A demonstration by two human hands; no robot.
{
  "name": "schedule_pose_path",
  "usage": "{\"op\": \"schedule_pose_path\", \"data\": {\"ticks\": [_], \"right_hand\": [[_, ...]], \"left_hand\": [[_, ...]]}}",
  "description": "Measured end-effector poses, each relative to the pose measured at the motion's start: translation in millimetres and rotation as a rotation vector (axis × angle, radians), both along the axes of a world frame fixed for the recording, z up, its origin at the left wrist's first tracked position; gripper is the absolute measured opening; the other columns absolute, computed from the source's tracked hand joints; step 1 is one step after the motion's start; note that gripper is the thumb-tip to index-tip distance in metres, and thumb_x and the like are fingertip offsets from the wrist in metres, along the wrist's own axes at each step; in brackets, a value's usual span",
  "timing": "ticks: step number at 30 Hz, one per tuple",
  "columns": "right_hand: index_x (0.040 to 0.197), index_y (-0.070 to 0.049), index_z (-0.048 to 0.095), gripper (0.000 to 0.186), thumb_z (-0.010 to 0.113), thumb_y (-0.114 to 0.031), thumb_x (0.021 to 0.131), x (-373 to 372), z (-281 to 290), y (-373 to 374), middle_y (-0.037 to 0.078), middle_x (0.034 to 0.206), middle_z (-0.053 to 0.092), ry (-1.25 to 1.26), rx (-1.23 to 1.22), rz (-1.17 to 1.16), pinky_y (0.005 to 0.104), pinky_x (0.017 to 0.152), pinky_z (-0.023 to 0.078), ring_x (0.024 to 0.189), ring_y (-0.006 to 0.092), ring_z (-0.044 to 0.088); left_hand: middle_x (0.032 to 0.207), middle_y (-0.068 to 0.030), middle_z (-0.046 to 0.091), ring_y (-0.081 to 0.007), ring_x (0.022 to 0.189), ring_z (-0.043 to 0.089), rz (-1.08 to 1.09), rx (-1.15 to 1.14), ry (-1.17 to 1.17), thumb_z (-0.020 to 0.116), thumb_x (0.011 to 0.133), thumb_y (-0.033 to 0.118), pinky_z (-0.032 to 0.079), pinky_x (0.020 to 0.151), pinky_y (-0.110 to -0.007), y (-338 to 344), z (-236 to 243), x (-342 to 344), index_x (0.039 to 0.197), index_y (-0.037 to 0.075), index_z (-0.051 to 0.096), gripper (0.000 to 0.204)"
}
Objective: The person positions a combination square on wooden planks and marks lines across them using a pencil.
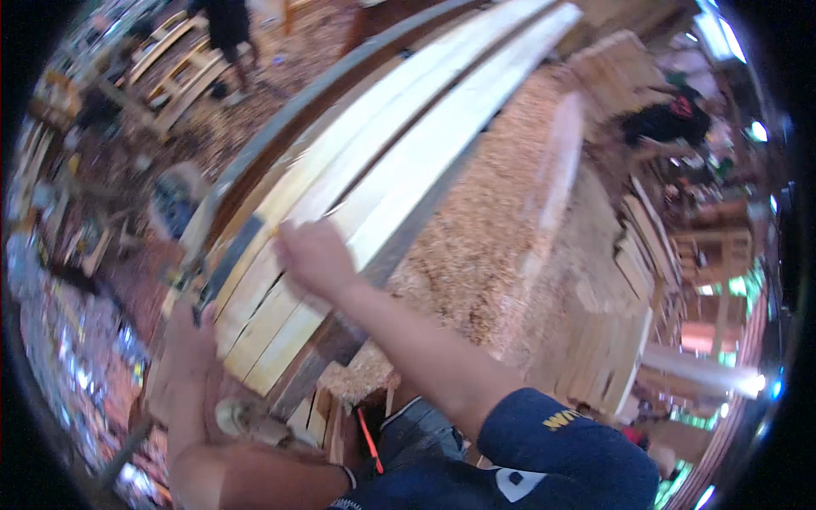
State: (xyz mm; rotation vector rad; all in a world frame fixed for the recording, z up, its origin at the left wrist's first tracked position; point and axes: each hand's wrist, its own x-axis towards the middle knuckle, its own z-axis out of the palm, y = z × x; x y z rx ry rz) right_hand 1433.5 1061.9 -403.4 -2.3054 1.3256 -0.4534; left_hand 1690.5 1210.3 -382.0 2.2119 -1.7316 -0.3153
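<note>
Several long pale boards [374, 217] lie side by side on a workbench, running from near my left hand toward the far upper right. My right hand [316, 259] is over the near part of the boards with its fingers curled closed. What it holds, if anything, is hidden. Beside the boards' near left end is my left hand [191, 336], smeared by motion, so its grip cannot be read. Just beyond it, a dark narrow block [234, 257] sits along the boards' left side, next to a blurred metal part [185, 279].
Wood shavings [476, 204] are heaped along the right of the boards. A grey curved rail [289, 127] borders the left side. Stacked planks [586, 357] lie at right. Another person [226, 34] stands at the far left near slatted wooden frames [183, 81].
</note>
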Motion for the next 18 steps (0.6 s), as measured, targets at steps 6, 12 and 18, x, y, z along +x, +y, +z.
{"op": "schedule_pose_path", "data": {"ticks": [6,12,18], "right_hand": [[0.098,-0.005,0.059,0.019,0.059,-0.024,0.099,2.2,4.6,5.1,0.017,0.074,0.065,-0.036,-0.009,-0.01,0.0512,0.079,0.048,0.076,0.0397,0.064],[0.098,-0.004,0.06,0.018,0.054,-0.02,0.1,-11.1,15.6,5.6,0.017,0.078,0.066,-0.034,0.038,0.041,0.0479,0.084,0.046,0.079,0.0384,0.062],[0.098,-0.003,0.06,0.02,0.054,-0.022,0.101,-7.6,13.7,7.0,0.018,0.077,0.065,-0.055,0.062,0.02,0.0485,0.083,0.047,0.081,0.0381,0.061]], "left_hand": [[0.097,-0.0273,0.064,-0.0509,0.09,0.062,0.035,0.004,-0.079,0.066,0.102,0.034,0.05,0.077,-0.053,10.1,-6.2,3.9,0.105,-0.001,0.058,0.037],[0.091,-0.027,0.062,-0.0512,0.085,0.061,0.015,0.035,-0.078,0.064,0.103,0.036,0.048,0.073,-0.054,3.4,-12.6,-3.2,0.104,-0.001,0.056,0.038],[0.089,-0.0271,0.062,-0.0512,0.083,0.062,0.029,-0.017,-0.11,0.064,0.102,0.039,0.048,0.071,-0.054,8.3,-23.7,3.5,0.104,0.0,0.056,0.04]]}}
